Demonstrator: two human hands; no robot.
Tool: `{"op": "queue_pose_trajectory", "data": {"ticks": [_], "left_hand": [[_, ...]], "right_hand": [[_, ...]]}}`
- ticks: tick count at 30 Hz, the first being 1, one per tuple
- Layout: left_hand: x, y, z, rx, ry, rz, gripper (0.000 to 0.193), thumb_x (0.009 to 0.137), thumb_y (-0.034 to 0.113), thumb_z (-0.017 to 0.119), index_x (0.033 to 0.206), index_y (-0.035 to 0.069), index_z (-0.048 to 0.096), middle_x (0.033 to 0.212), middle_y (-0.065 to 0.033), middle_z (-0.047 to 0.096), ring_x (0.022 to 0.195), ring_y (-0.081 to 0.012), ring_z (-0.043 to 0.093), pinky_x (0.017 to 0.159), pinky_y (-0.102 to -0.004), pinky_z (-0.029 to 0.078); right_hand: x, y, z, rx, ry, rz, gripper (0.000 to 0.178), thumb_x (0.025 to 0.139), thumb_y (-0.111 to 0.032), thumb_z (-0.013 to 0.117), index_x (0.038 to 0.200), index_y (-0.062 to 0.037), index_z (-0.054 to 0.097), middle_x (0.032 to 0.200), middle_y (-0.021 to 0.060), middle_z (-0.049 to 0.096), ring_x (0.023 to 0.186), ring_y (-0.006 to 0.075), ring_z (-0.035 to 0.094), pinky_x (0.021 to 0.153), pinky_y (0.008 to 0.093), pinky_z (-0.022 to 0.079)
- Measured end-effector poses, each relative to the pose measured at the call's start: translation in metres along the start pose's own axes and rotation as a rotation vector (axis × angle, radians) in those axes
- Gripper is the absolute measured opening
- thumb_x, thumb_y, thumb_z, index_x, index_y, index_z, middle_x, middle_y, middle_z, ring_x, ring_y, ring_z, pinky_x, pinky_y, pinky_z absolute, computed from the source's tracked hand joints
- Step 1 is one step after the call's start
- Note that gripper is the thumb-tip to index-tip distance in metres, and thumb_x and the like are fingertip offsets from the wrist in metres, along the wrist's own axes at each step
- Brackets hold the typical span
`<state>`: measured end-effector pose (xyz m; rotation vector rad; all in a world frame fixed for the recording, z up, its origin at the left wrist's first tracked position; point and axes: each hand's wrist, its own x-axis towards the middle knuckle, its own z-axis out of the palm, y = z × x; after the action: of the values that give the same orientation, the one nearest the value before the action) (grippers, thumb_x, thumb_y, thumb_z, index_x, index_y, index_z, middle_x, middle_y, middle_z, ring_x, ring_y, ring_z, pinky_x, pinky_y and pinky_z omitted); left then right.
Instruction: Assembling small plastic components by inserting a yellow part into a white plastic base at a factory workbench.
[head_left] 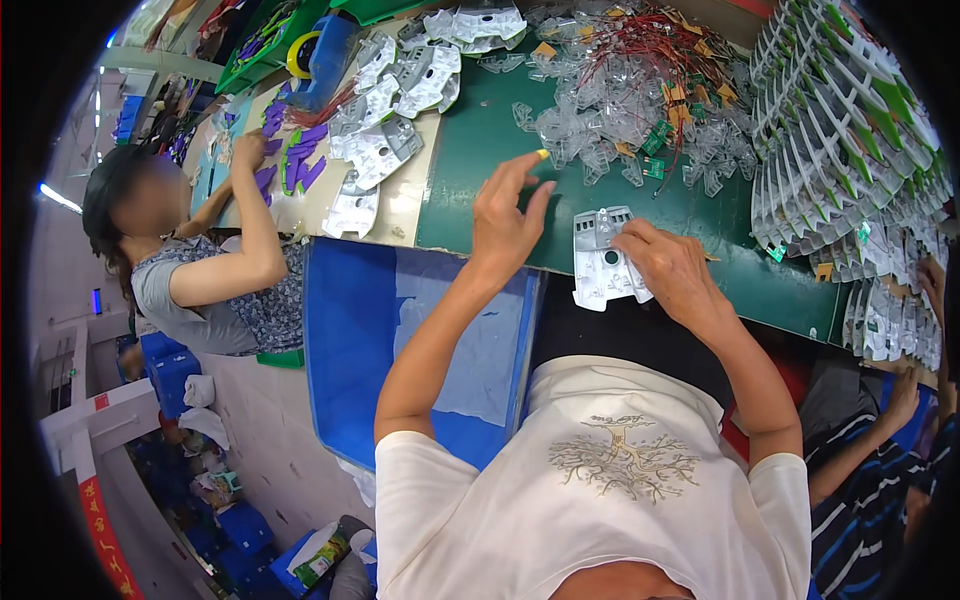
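- Right now your right hand (672, 272) lies on a grey-white plastic panel (598, 262) just right of the frame's centre, at the near edge of the green bench (470, 170).
- Your fingers (632, 236) are bent down onto the panel's right side; its left half and lower edge show bare beside them, and the lower part hangs past the bench edge.
- Whether those fingers pinch the panel or only press it, you cannot tell from this view.
- Your left hand (505, 215) hovers above the bench just left of the panel, not touching it, fingers loosely spread and holding nothing.
- Above both hands, at the top centre, sits a heap of clear plastic pieces with red wires (640, 90).
- Fanned stacks of white panels (850, 150) fill the upper right.
- Below the left hand a blue crate (350, 340) stands under the bench edge.
- At the left of the frame another person (220, 270) reaches toward purple parts (295, 165).
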<state>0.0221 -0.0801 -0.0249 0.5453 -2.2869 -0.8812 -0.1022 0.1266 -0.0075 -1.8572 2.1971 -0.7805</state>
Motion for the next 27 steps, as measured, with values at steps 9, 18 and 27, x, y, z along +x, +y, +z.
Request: {"op": "queue_pose_trajectory", "data": {"ticks": [9, 18, 27], "left_hand": [[0.039, -0.002, 0.047, 0.061, 0.088, 0.157, 0.034, 0.08, -0.003, 0.067, 0.113, 0.001, 0.059, 0.103, -0.0169, 0.061, 0.088, -0.0389, 0.064, 0.074, -0.0455, 0.053], [-0.014, -0.004, -0.021, 0.161, 0.105, 0.234, 0.039, 0.081, -0.01, 0.061, 0.118, 0.0, 0.063, 0.101, -0.0154, 0.068, 0.085, -0.0318, 0.067, 0.074, -0.0407, 0.053], [-0.052, -0.006, -0.034, 0.192, -0.032, 0.191, 0.031, 0.082, -0.003, 0.069, 0.113, 0.0, 0.065, 0.114, -0.0155, 0.063, 0.105, -0.0339, 0.061, 0.087, -0.0425, 0.049]], "right_hand": [[0.001, -0.001, 0.003, -0.039, 0.003, -0.01, 0.021, 0.08, 0.003, 0.064, 0.1, -0.002, 0.066, 0.098, 0.0085, 0.065, 0.078, 0.0306, 0.068, 0.062, 0.0403, 0.053], [0.001, -0.001, -0.001, -0.001, -0.006, -0.003, 0.021, 0.08, 0.004, 0.065, 0.1, -0.0019, 0.066, 0.098, 0.0088, 0.065, 0.078, 0.0311, 0.068, 0.062, 0.0405, 0.053], [0.007, 0.002, -0.002, 0.017, -0.045, -0.038, 0.021, 0.081, 0.003, 0.06, 0.1, -0.003, 0.067, 0.096, 0.01, 0.062, 0.079, 0.0314, 0.068, 0.065, 0.0415, 0.052]]}}
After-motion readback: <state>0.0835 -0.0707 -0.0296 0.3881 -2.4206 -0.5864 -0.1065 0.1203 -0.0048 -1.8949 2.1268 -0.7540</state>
